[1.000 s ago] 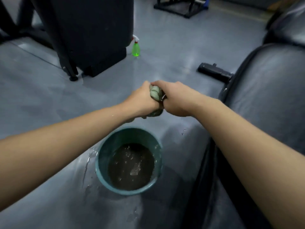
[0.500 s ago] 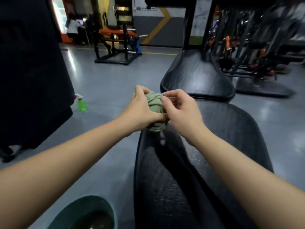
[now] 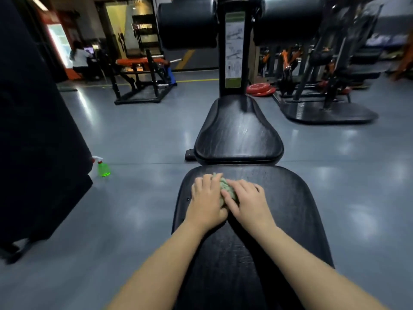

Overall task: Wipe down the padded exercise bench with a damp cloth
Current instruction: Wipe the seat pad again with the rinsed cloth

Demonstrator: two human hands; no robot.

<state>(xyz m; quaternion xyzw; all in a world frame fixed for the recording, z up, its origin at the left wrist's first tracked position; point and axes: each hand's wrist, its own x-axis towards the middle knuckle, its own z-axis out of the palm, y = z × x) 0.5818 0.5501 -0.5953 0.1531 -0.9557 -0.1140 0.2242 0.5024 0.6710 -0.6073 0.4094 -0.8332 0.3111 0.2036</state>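
The black padded bench (image 3: pixel 290 209) runs from the bottom of the view toward a second black pad (image 3: pixel 239 133) farther ahead. A bunched pale green cloth (image 3: pixel 226 189) lies on the near pad close to its far edge. My left hand (image 3: pixel 206 201) lies flat over the cloth's left side with fingers spread. My right hand (image 3: pixel 248 201) presses on its right side, fingers extended. Only a strip of cloth shows between the two hands.
A green spray bottle (image 3: pixel 103 167) stands on the grey floor to the left, beside a large black machine (image 3: pixel 33 142). An upright post with roller pads (image 3: pixel 233 48) rises beyond the bench. Other gym machines and red weight plates (image 3: pixel 259 88) stand farther back.
The hands came away from above the bucket, where they squeezed the cloth, and brought it down onto the bench pad. The bucket has left the view.
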